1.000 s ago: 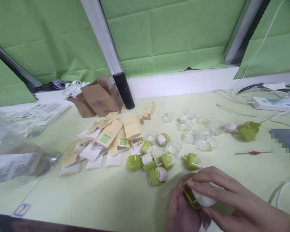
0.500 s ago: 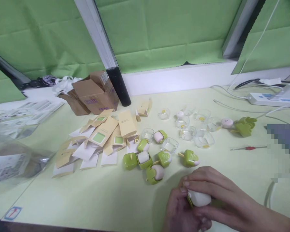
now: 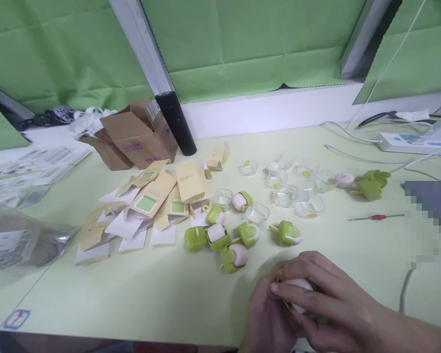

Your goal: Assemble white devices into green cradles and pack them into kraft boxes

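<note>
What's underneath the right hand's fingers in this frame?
A white rounded part shows there, with a thin edge of a green piece. The right hand and left hand cover the rest, so its full shape cannot be seen.

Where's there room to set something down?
The widest bare patch of table lies between the paper cartons, the left hand and the front edge. A smaller one separates the red-centred tool from the right hand. It's crowded among the green pieces and clear cases.
</note>
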### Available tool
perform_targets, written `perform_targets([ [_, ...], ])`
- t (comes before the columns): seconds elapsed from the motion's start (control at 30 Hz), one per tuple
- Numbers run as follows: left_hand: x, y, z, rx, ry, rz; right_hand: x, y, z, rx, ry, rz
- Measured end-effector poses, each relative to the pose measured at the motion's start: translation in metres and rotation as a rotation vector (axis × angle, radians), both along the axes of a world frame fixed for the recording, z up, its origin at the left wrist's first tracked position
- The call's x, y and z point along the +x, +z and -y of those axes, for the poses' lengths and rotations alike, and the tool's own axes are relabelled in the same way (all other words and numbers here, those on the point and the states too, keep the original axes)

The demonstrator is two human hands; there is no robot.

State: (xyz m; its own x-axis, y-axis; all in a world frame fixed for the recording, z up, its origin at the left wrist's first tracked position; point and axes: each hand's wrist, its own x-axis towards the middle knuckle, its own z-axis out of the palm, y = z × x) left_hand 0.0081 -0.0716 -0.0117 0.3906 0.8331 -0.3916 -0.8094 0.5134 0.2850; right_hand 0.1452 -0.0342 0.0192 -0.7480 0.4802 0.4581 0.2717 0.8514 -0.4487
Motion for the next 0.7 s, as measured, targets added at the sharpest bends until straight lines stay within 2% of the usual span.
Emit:
perform_targets([
  [0.27,-0.002,-0.006,0.002,0.013,-0.062,0.056,0.004,0.008,-0.005,-0.062,-0.007,0.099],
  [0.47,-0.003,-0.004,0.003,0.074,-0.056,-0.041,0.008,0.013,-0.005,-0.162,-0.020,0.119],
  [0.57,-0.001,-0.007,-0.003,0.233,-0.128,-0.367,0.012,0.023,-0.009,-0.319,-0.075,0.117],
  [0.63,0.001,-0.007,-0.010,0.345,-0.174,-0.620,0.013,0.034,-0.012,-0.425,-0.035,0.149],
  [0.7,0.001,-0.004,-0.015,0.423,-0.218,-0.729,0.012,0.047,-0.017,-0.501,0.020,0.176],
])
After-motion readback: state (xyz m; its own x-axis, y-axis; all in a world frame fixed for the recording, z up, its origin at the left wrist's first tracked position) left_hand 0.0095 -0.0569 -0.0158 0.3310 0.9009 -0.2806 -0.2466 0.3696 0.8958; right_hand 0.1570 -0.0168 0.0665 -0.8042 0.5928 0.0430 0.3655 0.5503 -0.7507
